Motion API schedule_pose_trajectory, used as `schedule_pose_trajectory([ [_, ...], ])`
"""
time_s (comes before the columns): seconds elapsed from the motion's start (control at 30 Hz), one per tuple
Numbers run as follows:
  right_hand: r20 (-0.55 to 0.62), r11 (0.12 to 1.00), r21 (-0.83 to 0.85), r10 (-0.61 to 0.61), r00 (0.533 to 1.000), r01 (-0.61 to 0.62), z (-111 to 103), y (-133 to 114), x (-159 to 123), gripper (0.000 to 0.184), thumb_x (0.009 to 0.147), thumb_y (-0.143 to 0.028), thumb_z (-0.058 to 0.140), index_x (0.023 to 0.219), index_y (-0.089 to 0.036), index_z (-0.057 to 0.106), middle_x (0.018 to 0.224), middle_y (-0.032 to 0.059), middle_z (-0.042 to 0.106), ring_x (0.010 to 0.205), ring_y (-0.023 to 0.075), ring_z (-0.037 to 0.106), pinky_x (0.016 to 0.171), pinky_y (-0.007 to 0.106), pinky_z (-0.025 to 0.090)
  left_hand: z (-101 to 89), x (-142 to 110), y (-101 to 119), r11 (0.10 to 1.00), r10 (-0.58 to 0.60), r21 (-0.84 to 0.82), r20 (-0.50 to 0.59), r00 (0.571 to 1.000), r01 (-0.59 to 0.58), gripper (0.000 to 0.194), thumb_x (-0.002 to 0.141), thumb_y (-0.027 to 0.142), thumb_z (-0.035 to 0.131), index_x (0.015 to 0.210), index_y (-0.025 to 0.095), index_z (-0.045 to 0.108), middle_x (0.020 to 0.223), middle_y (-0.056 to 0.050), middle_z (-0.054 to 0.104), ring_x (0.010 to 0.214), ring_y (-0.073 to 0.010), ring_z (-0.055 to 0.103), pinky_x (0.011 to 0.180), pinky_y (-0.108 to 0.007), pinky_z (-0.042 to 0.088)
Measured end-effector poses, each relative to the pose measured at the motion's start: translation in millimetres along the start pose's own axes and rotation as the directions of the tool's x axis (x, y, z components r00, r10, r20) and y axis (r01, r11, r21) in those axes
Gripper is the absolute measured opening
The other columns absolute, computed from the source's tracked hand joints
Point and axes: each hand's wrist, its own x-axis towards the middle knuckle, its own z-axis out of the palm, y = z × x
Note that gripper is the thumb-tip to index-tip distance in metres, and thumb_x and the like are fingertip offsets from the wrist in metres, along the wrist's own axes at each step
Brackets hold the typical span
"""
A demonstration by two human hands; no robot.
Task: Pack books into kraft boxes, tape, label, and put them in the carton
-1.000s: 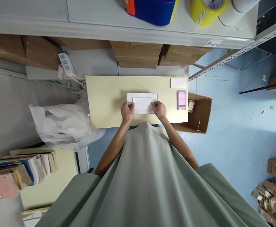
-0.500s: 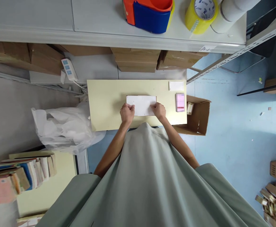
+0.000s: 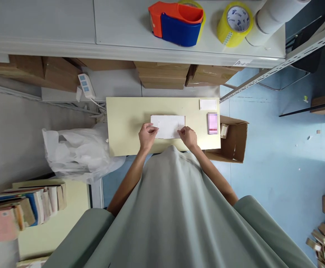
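Note:
A flat white rectangular sheet (image 3: 168,126) lies on the pale yellow tabletop (image 3: 126,137), with a thin brown edge showing along its top and right side. At its left end is my left hand (image 3: 147,135), fingers stretched over the lower left corner and touching it. Over the lower right corner, my right hand (image 3: 188,136) has its thumb and fingers pinched together at the sheet. Further right on the tabletop are a pink-and-white pack (image 3: 212,123) and a small white card (image 3: 207,104).
An open cardboard box (image 3: 236,143) stands right of the table; a white plastic bag (image 3: 79,152) is at left. The shelf above bears an orange-and-blue tape dispenser (image 3: 176,26) and yellow tape (image 3: 231,35). A power strip (image 3: 86,85) hangs behind.
My left hand's fingers have loosened from a closed pinch and stretched out over the sheet's corner. My right hand stays at the right end. The whole view has shifted slightly.

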Motion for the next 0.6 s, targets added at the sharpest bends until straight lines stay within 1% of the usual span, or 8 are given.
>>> schedule_pose_trajectory([
  [0.07, -0.016, 0.996, -0.012, -0.084, 0.996, 0.084, 3, -4, 0, 0.029, 0.115, -0.037, 0.053, 0.123, -0.02, 0.075, 0.127, 0.0135, 0.078, 0.11, 0.0288, 0.076, 0.095, 0.038, 0.058, 4.8, -3, 0, 0.993, 0.079, 0.086, 0.051, 0.996, -0.083, 0.026, 0.094, 0.028, 0.068, 0.12, 0.024, 0.068, 0.116, -0.01, 0.084, 0.114, -0.0269, 0.08, 0.113, -0.046, 0.058],
  [0.13, -0.04, 0.973, -0.045, -0.228, 0.973, 0.227, 9, -8, 0, 0.042, 0.115, -0.037, 0.046, 0.146, -0.016, 0.068, 0.149, 0.0189, 0.07, 0.136, 0.033, 0.067, 0.113, 0.044, 0.054, 13.9, -6, -1, 0.954, 0.189, 0.199, 0.181, 0.965, -0.224, 0.034, 0.102, 0.033, 0.06, 0.133, 0.024, 0.071, 0.145, -0.014, 0.076, 0.143, -0.0307, 0.068, 0.126, -0.05, 0.049],
  [0.2, -0.025, 0.921, -0.103, -0.38, 0.925, 0.376, 19, -11, 2, 0.059, 0.114, -0.035, 0.04, 0.167, -0.011, 0.049, 0.174, 0.0206, 0.05, 0.164, 0.0347, 0.042, 0.133, 0.049, 0.038, 24.5, -9, -5, 0.878, 0.278, 0.281, 0.361, 0.89, -0.388, 0.049, 0.107, 0.035, 0.05, 0.151, 0.021, 0.065, 0.17, -0.013, 0.057, 0.166, -0.0316, 0.043, 0.139, -0.053, 0.031],
  [0.23, 0.003, 0.891, -0.133, -0.437, 0.899, 0.434, 25, -10, 3, 0.065, 0.114, -0.034, 0.037, 0.174, -0.008, 0.038, 0.181, 0.0194, 0.038, 0.172, 0.0334, 0.028, 0.139, 0.051, 0.029, 29.1, -9, -9, 0.836, 0.298, 0.308, 0.437, 0.848, -0.453, 0.056, 0.108, 0.035, 0.046, 0.16, 0.018, 0.059, 0.178, -0.013, 0.047, 0.172, -0.0315, 0.032, 0.142, -0.055, 0.022],
  [0.27, 0.038, 0.865, -0.159, -0.477, 0.878, 0.476, 31, -9, 4, 0.069, 0.114, -0.032, 0.034, 0.177, -0.006, 0.03, 0.186, 0.018, 0.029, 0.176, 0.0317, 0.017, 0.142, 0.052, 0.021, 32.5, -10, -13, 0.799, 0.303, 0.335, 0.494, 0.815, -0.5, 0.061, 0.109, 0.035, 0.043, 0.166, 0.015, 0.052, 0.182, -0.014, 0.039, 0.175, -0.0316, 0.024, 0.144, -0.056, 0.015],
  [0.33, 0.102, 0.829, -0.196, -0.514, 0.852, 0.524, 42, -3, 6, 0.072, 0.114, -0.032, 0.029, 0.179, -0.003, 0.021, 0.189, 0.0165, 0.018, 0.178, 0.0293, 0.007, 0.144, 0.052, 0.011, 34.7, -10, -22, 0.734, 0.287, 0.395, 0.558, 0.779, -0.553, 0.069, 0.11, 0.039, 0.041, 0.174, 0.011, 0.042, 0.185, -0.016, 0.03, 0.176, -0.0326, 0.017, 0.144, -0.056, 0.007],
  [0.47, 0.128, 0.805, -0.234, -0.53, 0.838, 0.545, 49, 12, 6, 0.077, 0.116, -0.043, 0.03, 0.18, -0.003, 0.018, 0.19, 0.0155, 0.011, 0.178, 0.0285, 0.005, 0.145, 0.05, 0.007, 23.2, -8, -35, 0.645, 0.266, 0.475, 0.594, 0.759, -0.598, 0.078, 0.11, 0.05, 0.047, 0.178, 0.012, 0.034, 0.187, -0.016, 0.022, 0.177, -0.0342, 0.011, 0.143, -0.059, 0.001],
  [0.6, 0.112, 0.823, -0.243, -0.502, 0.858, 0.513, 41, 23, 4, 0.078, 0.117, -0.049, 0.034, 0.181, -0.007, 0.018, 0.189, 0.014, 0.012, 0.178, 0.0278, 0.008, 0.145, 0.051, 0.007, 7.6, -7, -37, 0.635, 0.264, 0.512, 0.56, 0.785, -0.579, 0.077, 0.111, 0.049, 0.048, 0.179, 0.016, 0.032, 0.186, -0.014, 0.025, 0.177, -0.0346, 0.011, 0.143, -0.061, 0.002],
])
